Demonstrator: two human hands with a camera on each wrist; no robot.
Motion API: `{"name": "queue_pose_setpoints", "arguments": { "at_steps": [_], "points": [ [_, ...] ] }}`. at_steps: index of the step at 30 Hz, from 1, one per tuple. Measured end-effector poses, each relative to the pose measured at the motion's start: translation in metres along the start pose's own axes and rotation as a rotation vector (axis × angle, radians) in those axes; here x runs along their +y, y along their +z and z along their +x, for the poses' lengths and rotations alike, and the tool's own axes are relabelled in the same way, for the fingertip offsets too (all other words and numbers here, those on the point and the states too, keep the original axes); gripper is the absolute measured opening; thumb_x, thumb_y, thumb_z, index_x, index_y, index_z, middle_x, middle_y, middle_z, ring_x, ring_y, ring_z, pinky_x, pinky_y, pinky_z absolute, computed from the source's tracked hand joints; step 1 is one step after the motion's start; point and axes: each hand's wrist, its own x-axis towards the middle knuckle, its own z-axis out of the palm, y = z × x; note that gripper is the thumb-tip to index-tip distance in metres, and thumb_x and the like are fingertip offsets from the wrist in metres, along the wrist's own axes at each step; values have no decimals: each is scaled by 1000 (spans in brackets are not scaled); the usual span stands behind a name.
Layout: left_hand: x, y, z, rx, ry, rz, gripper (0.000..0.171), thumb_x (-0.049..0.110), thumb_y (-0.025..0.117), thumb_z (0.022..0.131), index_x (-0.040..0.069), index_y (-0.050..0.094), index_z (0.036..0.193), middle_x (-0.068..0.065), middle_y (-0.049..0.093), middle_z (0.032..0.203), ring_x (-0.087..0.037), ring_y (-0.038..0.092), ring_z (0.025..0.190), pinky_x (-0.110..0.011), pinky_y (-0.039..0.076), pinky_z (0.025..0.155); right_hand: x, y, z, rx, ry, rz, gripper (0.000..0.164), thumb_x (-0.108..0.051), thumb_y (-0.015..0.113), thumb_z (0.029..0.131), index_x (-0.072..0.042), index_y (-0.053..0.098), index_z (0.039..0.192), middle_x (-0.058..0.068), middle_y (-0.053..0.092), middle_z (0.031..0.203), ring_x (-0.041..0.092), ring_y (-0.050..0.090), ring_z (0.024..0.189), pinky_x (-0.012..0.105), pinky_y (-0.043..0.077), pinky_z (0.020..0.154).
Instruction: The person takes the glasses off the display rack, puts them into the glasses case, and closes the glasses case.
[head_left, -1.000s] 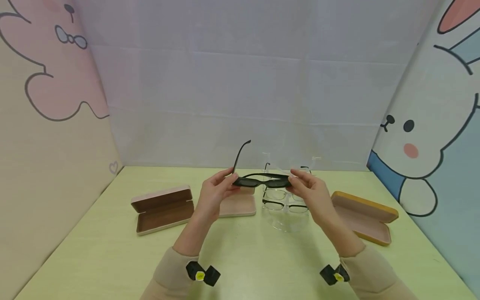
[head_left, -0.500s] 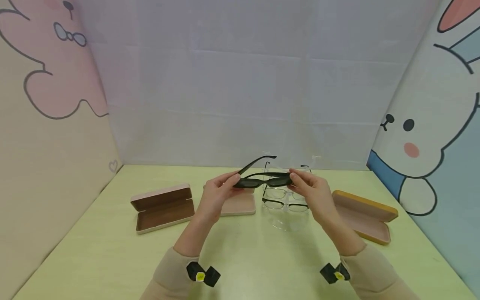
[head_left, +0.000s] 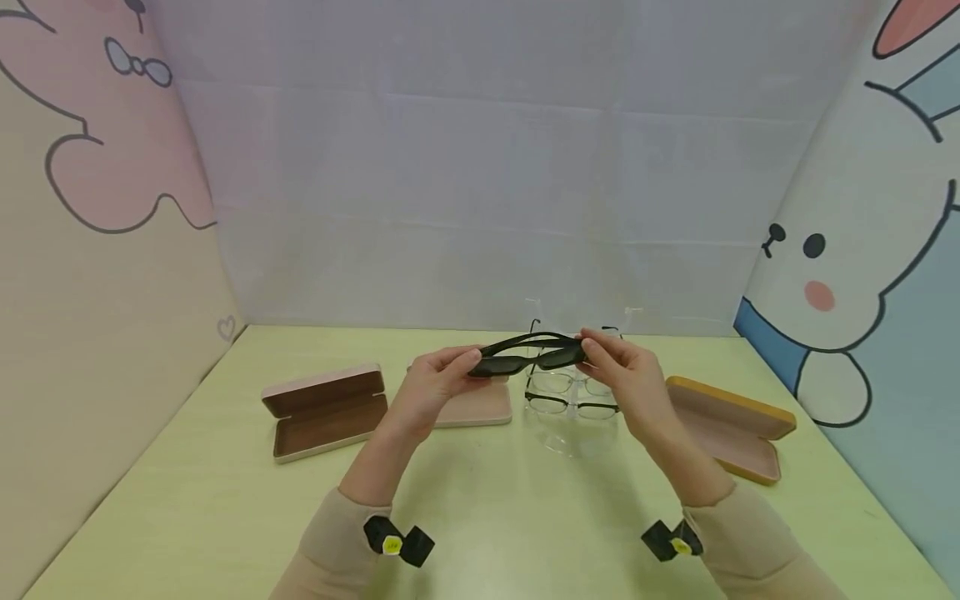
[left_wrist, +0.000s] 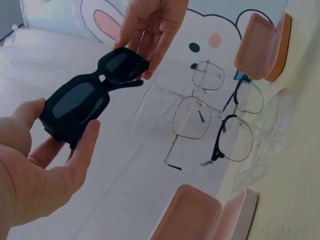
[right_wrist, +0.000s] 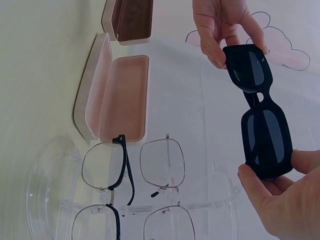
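Note:
A pair of black sunglasses (head_left: 504, 365) is held up above the table between both hands, its dark lenses toward me and both temples folded behind the front. My left hand (head_left: 431, 387) pinches the left end of the frame between thumb and fingers. At the other end, my right hand (head_left: 628, 379) pinches the frame the same way. In the left wrist view the sunglasses (left_wrist: 80, 100) slant upward from the left hand (left_wrist: 45, 175) to the right hand (left_wrist: 155, 27). The right wrist view shows the lenses (right_wrist: 267, 135) from the front too.
Behind the hands stands a clear display stand (right_wrist: 45, 190) bearing half-rim glasses (head_left: 547, 406) and thin metal-frame glasses (left_wrist: 192, 117). Open cases lie around: a brown-lined one (head_left: 330, 425) at left, a pink one (head_left: 480, 408) in the middle, a yellow one (head_left: 738, 417) at right.
The left temple of the sunglasses, raised upright a second ago, has swung down and inward and now lies folded behind the lenses. Both hands keep their grip at nearly the same place.

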Motion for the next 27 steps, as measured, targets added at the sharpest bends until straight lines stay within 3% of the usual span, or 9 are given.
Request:
{"name": "queue_pose_setpoints", "arguments": {
  "at_steps": [5, 15, 27],
  "points": [
    [0, -3, 0, -32, 3, -37, 44, 21, 56, 91, -5, 51, 125, -22, 52, 124, -15, 65, 93, -33, 48, 89, -1, 0, 0, -1, -5, -25, 50, -24, 51, 93, 5, 42, 133, 23, 43, 133, 1, 61, 95, 25, 47, 87],
    [5, -1, -3, -20, -6, -48, 40, 19, 54, 92, -4, 52, 125, -20, 51, 126, -15, 64, 94, -33, 48, 90, -3, -1, -2, 4, -4, -29, 48, -25, 50, 94, 5, 44, 130, 23, 46, 129, 2, 62, 93, 21, 48, 85],
    [4, -18, -12, -58, 25, -48, 47, 25, 53, 92, -8, 48, 126, -21, 48, 128, -15, 63, 96, -34, 48, 90, -2, 10, -7, -31, -28, -65, 42, -20, 52, 93, 2, 48, 129, 16, 45, 129, 3, 63, 91, 19, 47, 86]
  ]
}}
